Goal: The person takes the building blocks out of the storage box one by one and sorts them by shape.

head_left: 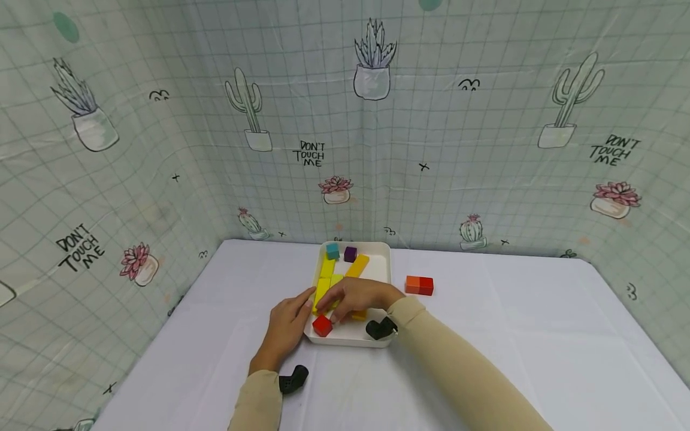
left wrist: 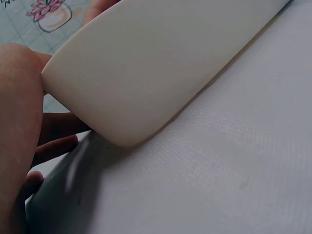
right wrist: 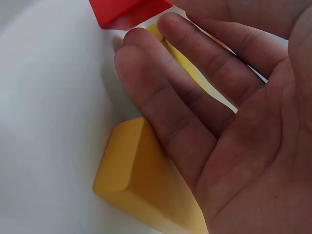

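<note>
A white tray (head_left: 380, 263) lies on the table with colored blocks in it. My left hand (head_left: 288, 320) rests against its left side, fingers along the edge; the left wrist view shows the tray wall (left wrist: 131, 68) beside that hand. My right hand (head_left: 358, 294) reaches down into the tray with its fingers extended and slightly bent. Its fingertips come close to a red block (head_left: 322, 325) and overlap a long yellow block (head_left: 322, 291). In the right wrist view the palm shows nothing held, and an orange-yellow block (right wrist: 141, 170) lies beside the fingers (right wrist: 161, 97).
At the tray's far end are a teal block (head_left: 332, 251) and a purple block (head_left: 350, 254). An orange block (head_left: 412, 285) and another red block (head_left: 426, 286) sit side by side on the white table (head_left: 485, 335), right of the tray. Patterned cloth (head_left: 420, 197) hangs behind.
</note>
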The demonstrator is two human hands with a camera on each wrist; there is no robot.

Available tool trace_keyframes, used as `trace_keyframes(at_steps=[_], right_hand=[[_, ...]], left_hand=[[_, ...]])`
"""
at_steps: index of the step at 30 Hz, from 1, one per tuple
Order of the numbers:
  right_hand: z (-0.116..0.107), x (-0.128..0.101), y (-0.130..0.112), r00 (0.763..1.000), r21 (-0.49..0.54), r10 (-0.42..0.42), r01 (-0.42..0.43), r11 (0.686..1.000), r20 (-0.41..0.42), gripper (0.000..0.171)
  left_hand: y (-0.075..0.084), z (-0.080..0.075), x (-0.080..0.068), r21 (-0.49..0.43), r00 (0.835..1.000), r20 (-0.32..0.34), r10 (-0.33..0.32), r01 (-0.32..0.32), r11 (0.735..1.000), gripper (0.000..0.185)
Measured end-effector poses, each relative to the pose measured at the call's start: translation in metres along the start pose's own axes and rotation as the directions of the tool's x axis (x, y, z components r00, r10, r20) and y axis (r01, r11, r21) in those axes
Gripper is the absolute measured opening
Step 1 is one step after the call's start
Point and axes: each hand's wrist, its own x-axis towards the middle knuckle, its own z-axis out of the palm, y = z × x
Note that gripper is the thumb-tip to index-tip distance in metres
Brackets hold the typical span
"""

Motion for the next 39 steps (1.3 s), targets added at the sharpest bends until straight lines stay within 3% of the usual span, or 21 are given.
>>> trace_keyframes(at_steps=[11,22,39], right_hand=[[0.003,0.001,0.0,1.0,0.025,0.017,-0.017,1.0,0.006,0.034],[0.017,-0.002,-0.008,1.0,-0.175,0.026,-0.027,0.984,-0.003,0.029],[0.015,0.0,-0.012,1.0,-0.203,0.029,-0.029,0.979,-0.005,0.026]], left_hand=[[0.002,0.0,0.003,0.014,1.0,-0.005,-0.005,0.005,1.0,0.043],[0.0,0.002,0.0,0.016,1.0,-0.015,0.003,-0.003,1.0,0.043],[0.002,0.001,0.001,0.015,1.0,-0.016,-0.021,0.021,1.0,0.044]])
